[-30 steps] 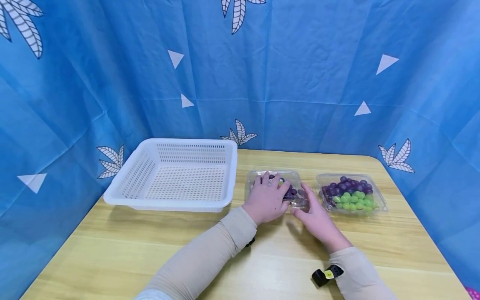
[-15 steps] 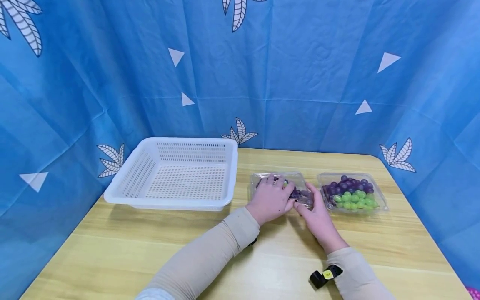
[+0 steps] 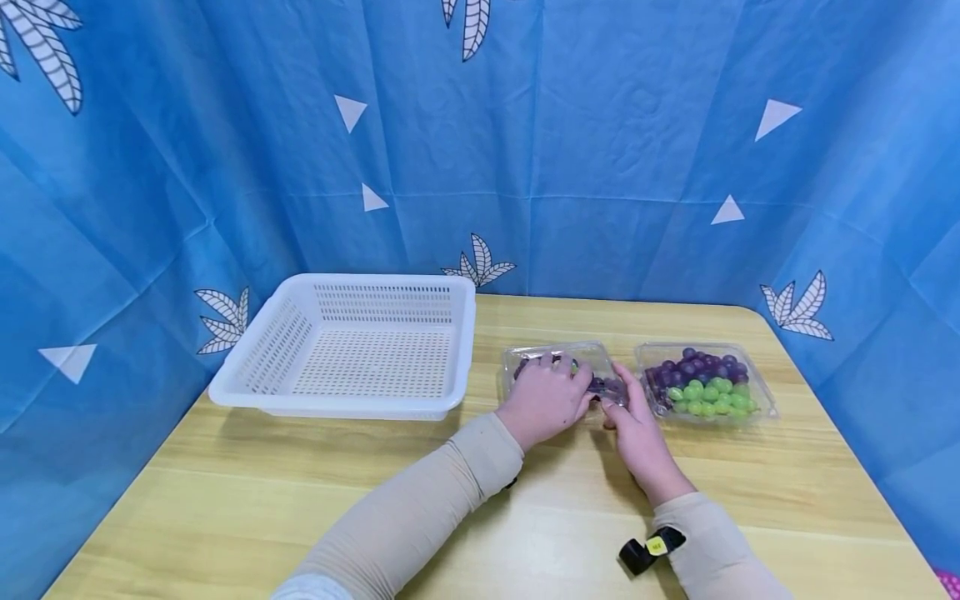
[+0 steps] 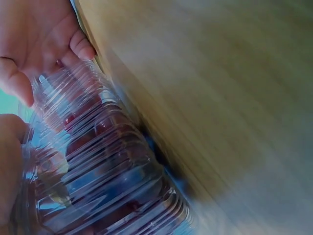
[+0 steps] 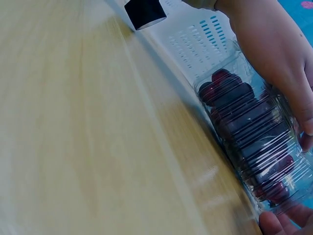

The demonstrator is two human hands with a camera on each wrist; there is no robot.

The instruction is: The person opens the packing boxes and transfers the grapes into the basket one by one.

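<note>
Grape clamshell (image 4: 105,161), left wrist view: right hand (image 4: 41,32) holds one end narrowly, apparently to steady it. Right wrist view: left hand (image 5: 281,58) grips from above, thumb at the upper edge, presumably as counterhold. Head view: clamshell sits between perforated basket (image 3: 337,407) and second grape box (image 3: 697,387), slightly right of its position one second ago.

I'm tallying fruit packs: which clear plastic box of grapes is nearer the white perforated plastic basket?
The left clear rectangular plastic box in the head view, between the white perforated plastic basket and the other clear plastic box, which lies farther right.
</note>
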